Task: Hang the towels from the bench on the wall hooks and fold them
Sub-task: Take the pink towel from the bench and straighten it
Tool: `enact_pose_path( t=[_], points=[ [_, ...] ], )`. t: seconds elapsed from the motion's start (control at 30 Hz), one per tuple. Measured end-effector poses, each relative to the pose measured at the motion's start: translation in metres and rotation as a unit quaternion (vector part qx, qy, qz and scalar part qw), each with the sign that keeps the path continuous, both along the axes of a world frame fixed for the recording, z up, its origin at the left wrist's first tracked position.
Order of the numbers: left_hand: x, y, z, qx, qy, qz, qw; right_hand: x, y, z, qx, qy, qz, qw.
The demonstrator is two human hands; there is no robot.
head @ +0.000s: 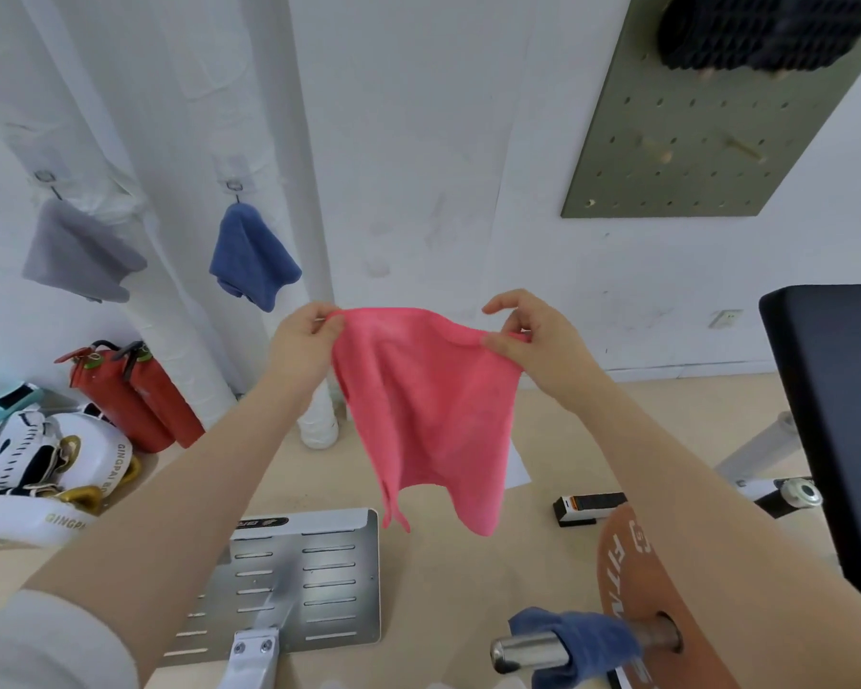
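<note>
Left hand (303, 340) and right hand (528, 335) each pinch a top corner of the pink towel (428, 405), which hangs below; hooks lie up-left, nearer the left hand.

Pink towel (426, 405); grey towel (78, 253) and blue towel (252, 256).

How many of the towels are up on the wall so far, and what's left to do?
Two look done: a grey towel and a blue towel each hang from a wall hook. In hand: left hand and right hand pinch the pink towel by its top corners. Left: hanging it, plus another blue towel draped on the barbell sleeve.
</note>
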State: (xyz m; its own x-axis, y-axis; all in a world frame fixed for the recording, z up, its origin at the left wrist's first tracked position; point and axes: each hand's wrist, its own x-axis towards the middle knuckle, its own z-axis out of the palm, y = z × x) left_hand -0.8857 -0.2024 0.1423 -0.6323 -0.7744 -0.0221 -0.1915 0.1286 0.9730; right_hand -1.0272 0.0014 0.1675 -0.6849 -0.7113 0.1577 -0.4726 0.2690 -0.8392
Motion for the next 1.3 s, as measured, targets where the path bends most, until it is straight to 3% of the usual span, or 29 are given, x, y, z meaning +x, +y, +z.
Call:
enact_pose_path(
  t=[0.1,0.23,0.33,0.4,0.5,0.67,0.77,0.83,0.93,1.07,1.17,1.3],
  points=[
    [0.012,-0.021,-0.018,-0.005,-0.052,0.050,0.997,-0.017,0.010,-0.011,0.114,0.103,-0.006,0.988],
    [0.012,-0.025,-0.027,-0.046,-0.098,0.042,0.993,-0.029,0.006,-0.026,0.208,0.176,-0.076,0.959],
    [0.008,-0.022,-0.027,-0.072,-0.124,0.049,0.988,-0.027,-0.001,-0.029,0.298,0.176,-0.141,0.928],
    [0.006,-0.019,-0.025,-0.070,-0.140,0.063,0.986,-0.025,-0.002,-0.031,0.327,0.129,-0.170,0.921],
    [0.000,-0.004,-0.019,-0.019,-0.136,0.056,0.989,-0.011,-0.008,-0.030,0.286,0.007,-0.139,0.948],
    [-0.013,0.036,-0.004,0.029,-0.056,-0.030,0.998,0.034,-0.026,-0.006,0.081,-0.217,-0.009,0.973],
    [-0.013,0.058,0.007,0.029,0.008,-0.080,0.996,0.045,-0.030,0.014,0.016,-0.258,0.034,0.966],
    [-0.011,0.065,0.014,0.027,0.036,-0.105,0.994,0.046,-0.028,0.023,0.035,-0.272,0.072,0.959],
    [-0.009,0.066,0.018,0.032,0.059,-0.105,0.992,0.044,-0.024,0.026,0.080,-0.177,0.107,0.975],
    [-0.004,0.069,0.017,0.051,0.078,-0.153,0.984,0.048,-0.028,0.019,0.062,0.029,0.030,0.997],
    [-0.001,0.068,0.019,0.081,0.116,-0.165,0.976,0.049,-0.034,0.014,0.071,0.154,-0.028,0.985],
    [0.004,0.057,0.023,0.039,0.114,-0.212,0.970,0.045,-0.037,0.018,0.095,0.266,-0.061,0.957]
  ],
)
